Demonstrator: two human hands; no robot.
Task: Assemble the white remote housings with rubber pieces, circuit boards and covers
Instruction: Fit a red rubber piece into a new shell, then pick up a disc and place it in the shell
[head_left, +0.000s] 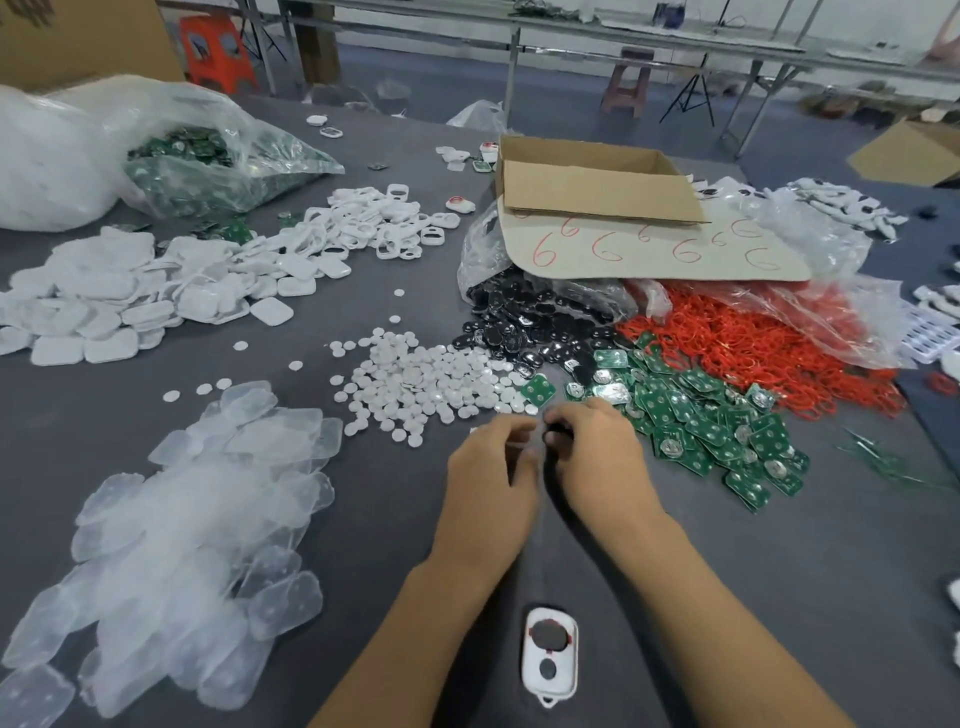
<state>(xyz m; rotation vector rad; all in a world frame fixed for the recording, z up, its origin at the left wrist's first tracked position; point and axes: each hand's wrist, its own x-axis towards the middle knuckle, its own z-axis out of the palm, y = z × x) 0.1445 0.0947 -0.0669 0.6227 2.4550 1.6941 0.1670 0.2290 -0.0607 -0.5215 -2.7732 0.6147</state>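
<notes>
Grey bench (779, 597), heaped with loose parts (415, 384). I see 1 finished remote (549, 656) near me. Left hand (491, 470) and right hand (597, 452) meet, each grip clamped on a partly hidden housing (514, 445). I judge nearly everything remains.

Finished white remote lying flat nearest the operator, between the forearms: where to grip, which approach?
Pinch the white remote across its two long side edges at mid-body, coming straight down. It lies flat, face up on the grey table, long axis toward the person, so both sides are exposed and roughly parallel. Skip the small loop at its near end: probably too thin.
</notes>
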